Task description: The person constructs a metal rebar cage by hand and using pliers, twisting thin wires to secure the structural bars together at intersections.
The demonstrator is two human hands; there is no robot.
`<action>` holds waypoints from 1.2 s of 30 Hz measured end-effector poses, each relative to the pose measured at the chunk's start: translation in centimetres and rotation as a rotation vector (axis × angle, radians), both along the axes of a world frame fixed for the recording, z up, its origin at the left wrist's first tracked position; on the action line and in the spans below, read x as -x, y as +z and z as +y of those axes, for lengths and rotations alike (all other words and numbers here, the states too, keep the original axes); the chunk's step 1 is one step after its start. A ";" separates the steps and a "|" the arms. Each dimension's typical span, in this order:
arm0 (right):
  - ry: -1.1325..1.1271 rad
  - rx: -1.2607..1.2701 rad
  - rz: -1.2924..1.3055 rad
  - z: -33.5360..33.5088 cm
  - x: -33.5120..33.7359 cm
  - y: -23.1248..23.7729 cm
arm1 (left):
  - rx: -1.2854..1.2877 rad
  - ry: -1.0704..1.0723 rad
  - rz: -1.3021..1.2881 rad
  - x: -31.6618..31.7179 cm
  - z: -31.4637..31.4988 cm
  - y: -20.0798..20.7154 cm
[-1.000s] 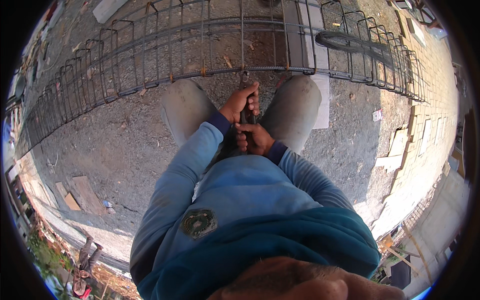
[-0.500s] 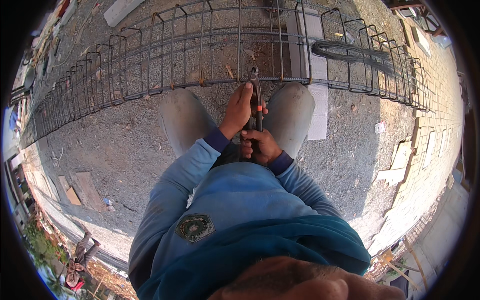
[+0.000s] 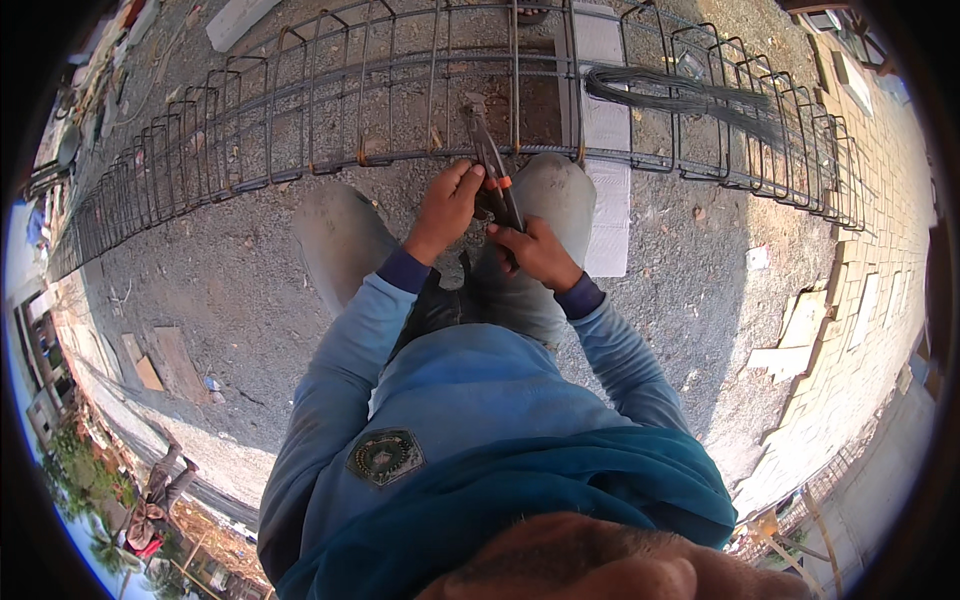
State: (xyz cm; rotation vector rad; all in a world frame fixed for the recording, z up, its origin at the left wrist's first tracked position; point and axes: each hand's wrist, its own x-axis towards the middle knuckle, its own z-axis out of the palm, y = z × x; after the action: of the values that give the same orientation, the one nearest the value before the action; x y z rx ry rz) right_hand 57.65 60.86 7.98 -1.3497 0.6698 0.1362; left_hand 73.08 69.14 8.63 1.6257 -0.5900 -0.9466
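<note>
Both my hands are on a pair of long-handled pincers [image 3: 487,148], dark metal with black grips and orange bands. My left hand [image 3: 443,212] is closed with thumb and fingers at the upper end of the grips, beside the orange bands. Lower down, my right hand [image 3: 540,250] wraps the grip end. The pincers' head points away and slightly left, over the near bar of a long rebar cage [image 3: 345,75]. I cannot make out whether the jaws touch a bar or wire.
A bundle of thin dark wire [image 3: 690,98] hangs over the cage at right. White boards [image 3: 606,215] run under it beside my right knee [image 3: 560,190]. Gravel ground [image 3: 240,300] surrounds me, with scrap boards [image 3: 180,365] at left. Another person [image 3: 158,495] is far off, lower left.
The pincers have tilted, their head swinging left and farther over the cage. My right hand has moved slightly right and up, my left hand slightly left. The cage and wire bundle have shifted in view.
</note>
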 end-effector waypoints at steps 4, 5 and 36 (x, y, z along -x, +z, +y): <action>-0.056 -0.035 0.052 -2.9 1.4 0.4 | -0.098 0.005 0.137 -1.7 -0.3 -0.1; -0.049 -0.038 0.048 -3.8 1.7 0.3 | -0.101 0.013 0.135 -2.2 -0.5 0.0; 0.126 0.889 -0.178 -10.6 -5.0 3.5 | -0.197 -0.867 -0.446 -13.2 -8.3 4.9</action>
State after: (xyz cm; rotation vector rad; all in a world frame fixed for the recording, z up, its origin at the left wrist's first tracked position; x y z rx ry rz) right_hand 62.66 50.29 11.44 -2.2266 0.5010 -0.2096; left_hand 86.25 60.80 13.54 1.7838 -1.6360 -1.2795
